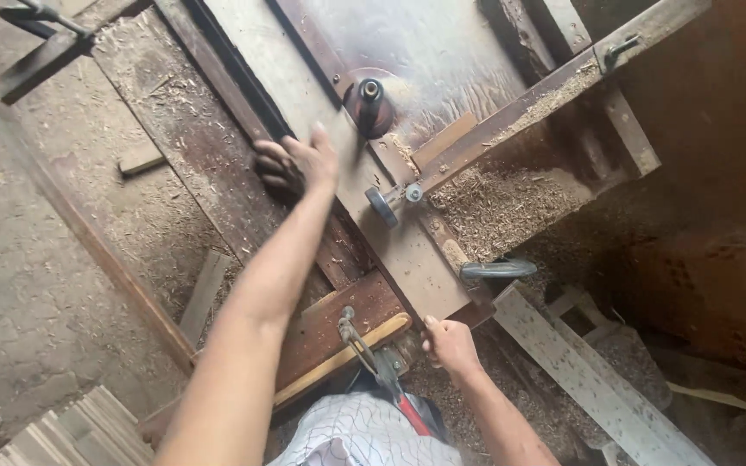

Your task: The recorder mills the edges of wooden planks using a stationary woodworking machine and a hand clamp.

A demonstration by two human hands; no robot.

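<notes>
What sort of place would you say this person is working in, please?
Most likely a woodworking shop: a spinning round saw blade set in a worn wooden bench, heaped pale sawdust, and the left hand pressing a long flat plank.

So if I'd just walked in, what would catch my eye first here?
Probably the long pale board running up the middle of the sawdust-covered workbench, with the person's left hand pressed on it far up and the right hand gripping its near end. Right after that, the dark round spindle standing just beyond the left hand, and the heap of wood shavings piled to the right of the board.
</notes>
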